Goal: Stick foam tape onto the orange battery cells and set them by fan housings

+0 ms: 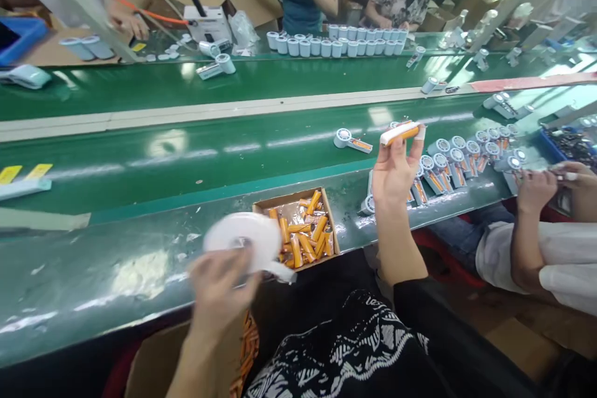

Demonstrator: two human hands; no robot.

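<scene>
My right hand [394, 171] is raised over the near edge of the green conveyor belt [186, 155], fingers closed on a small white fan handle with an orange battery [400, 132] in it. My left hand [219, 289] is lower left, blurred by motion, gripping a white roll of tape [247, 239] with a loose strip hanging from it. Between my hands sits a small cardboard box [298, 229] of several orange batteries. One white handheld fan [351, 140] lies alone on the belt just left of my right hand.
A cluster of several white fans [459, 158] lies right of my hand, by a neighbour's hands [536, 189]. White cylinders [336, 43] line the far side, where other people work. A carton of orange batteries [249, 342] stands by my lap.
</scene>
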